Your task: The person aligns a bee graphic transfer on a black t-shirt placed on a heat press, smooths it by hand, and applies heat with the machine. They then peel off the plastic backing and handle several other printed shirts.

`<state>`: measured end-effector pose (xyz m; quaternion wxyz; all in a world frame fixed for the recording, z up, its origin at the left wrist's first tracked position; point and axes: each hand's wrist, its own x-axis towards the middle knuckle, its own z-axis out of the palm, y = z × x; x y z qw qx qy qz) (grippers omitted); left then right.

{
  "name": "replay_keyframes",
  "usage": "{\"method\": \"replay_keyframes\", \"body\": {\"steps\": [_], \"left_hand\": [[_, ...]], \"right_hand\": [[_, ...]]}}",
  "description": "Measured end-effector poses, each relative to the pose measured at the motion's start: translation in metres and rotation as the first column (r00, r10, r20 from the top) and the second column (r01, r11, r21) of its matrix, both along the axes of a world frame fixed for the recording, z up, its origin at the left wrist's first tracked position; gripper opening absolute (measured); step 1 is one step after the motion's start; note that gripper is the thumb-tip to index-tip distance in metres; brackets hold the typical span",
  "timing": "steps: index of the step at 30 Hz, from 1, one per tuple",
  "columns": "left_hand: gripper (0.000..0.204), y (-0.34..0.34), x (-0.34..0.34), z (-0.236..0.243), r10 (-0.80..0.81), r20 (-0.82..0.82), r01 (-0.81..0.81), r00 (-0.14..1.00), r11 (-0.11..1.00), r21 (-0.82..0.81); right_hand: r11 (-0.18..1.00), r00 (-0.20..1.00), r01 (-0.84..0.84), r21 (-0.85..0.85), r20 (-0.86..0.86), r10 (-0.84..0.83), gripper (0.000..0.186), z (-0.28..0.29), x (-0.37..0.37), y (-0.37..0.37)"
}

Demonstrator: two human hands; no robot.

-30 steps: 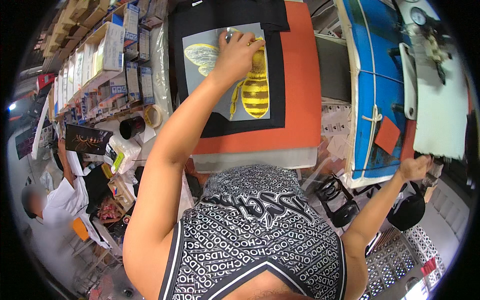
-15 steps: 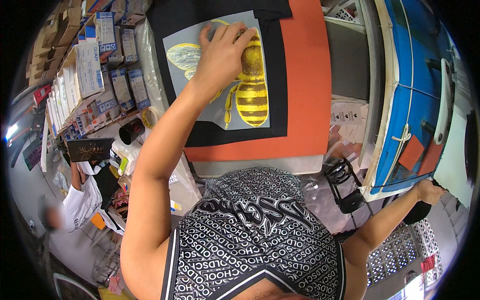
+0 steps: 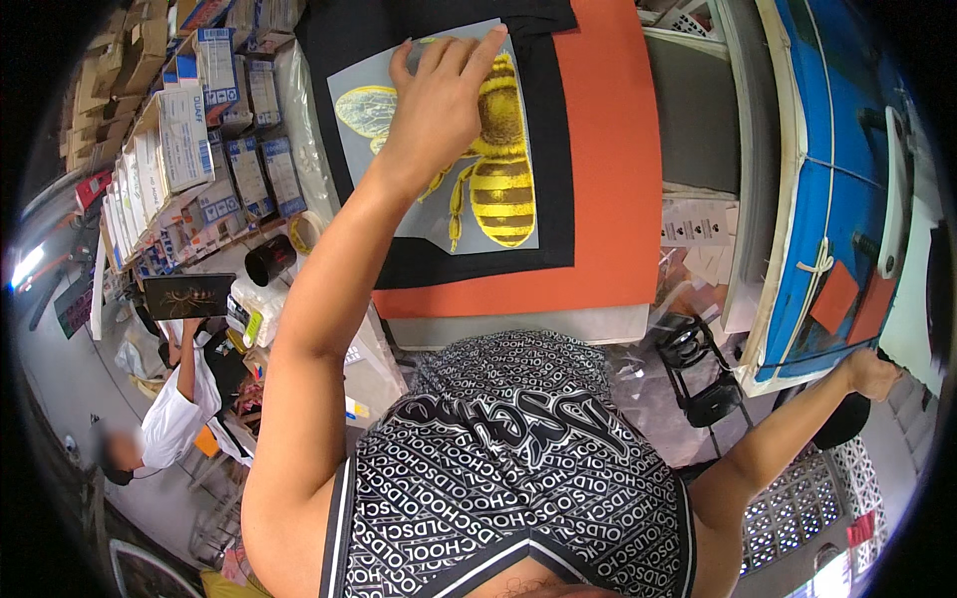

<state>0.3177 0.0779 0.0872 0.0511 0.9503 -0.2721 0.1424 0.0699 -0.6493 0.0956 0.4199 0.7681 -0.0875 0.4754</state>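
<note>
my left grip (image 3: pixel 439 115) rests back upward, its fingers set fairly wide and a little bent, the tips on the upper part of a grey sheet (image 3: pixel 414 231) that carries a big yellow and brown bee. what lies under my palm is hidden from me. the rightmost fingertip of this grip comes up to the sheet's top right corner. the bee's pale wing shows just left of my left grip, the fuzzy body just right of it, the striped tail below.

under the sheet is a black cloth (image 3: pixel 554 179), showing right of this grip and below it. farther right, beneath the cloth, i have an orange board (image 3: pixel 613 149), and below that the edge of a pale surface (image 3: pixel 528 329).

my right grip (image 3: pixel 875 376) is out well apart from the left one, lower and far to the right, fingers curled; i cannot tell whether it holds anything. it is just beside the lower end of a blue panel (image 3: pixel 847 149). above this grip, a white cord (image 3: pixel 820 261) is knotted over the panel, near a flat orange piece (image 3: pixel 835 297). left of my right grip there's a black chair (image 3: pixel 713 404).

farther off, left of my left grip, are stacked boxes (image 3: pixel 184 149), with a black mug (image 3: pixel 269 261) lower down. beyond the mug, a co-worker (image 3: pixel 174 424) in white has a hand at a dark picture (image 3: pixel 189 296).
</note>
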Motion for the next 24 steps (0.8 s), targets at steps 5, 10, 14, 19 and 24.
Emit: {"method": "replay_keyframes", "body": {"steps": [5, 10, 14, 19, 24], "left_hand": [[0.078, -0.004, -0.002, -0.011, -0.047, -0.045, 0.036, 0.998, 0.976, -0.216], [0.081, -0.007, -0.002, -0.011, -0.063, -0.019, 0.061, 0.998, 0.991, -0.117], [0.079, -0.009, 0.001, -0.008, -0.1, -0.071, 0.092, 0.992, 0.989, -0.113], [0.078, -0.009, 0.02, -0.011, -0.079, -0.081, 0.064, 0.994, 0.983, -0.17], [0.075, -0.006, 0.03, -0.016, -0.062, -0.075, 0.049, 0.995, 0.986, -0.162]], "right_hand": [[1.0, 1.0, -0.008, 0.017, 0.029, 0.008, 0.031, -0.014, 0.001, -0.017], [0.992, 0.993, 0.121, -0.021, 0.018, -0.12, 0.027, -0.028, -0.001, -0.03], [0.997, 0.999, 0.014, -0.081, 0.047, -0.011, 0.019, -0.025, 0.014, -0.023], [0.971, 0.966, -0.237, 0.015, 0.104, 0.235, 0.022, -0.016, 0.044, 0.004], [0.913, 0.93, -0.349, 0.214, 0.199, 0.309, 0.028, -0.021, 0.052, 0.017]]}}
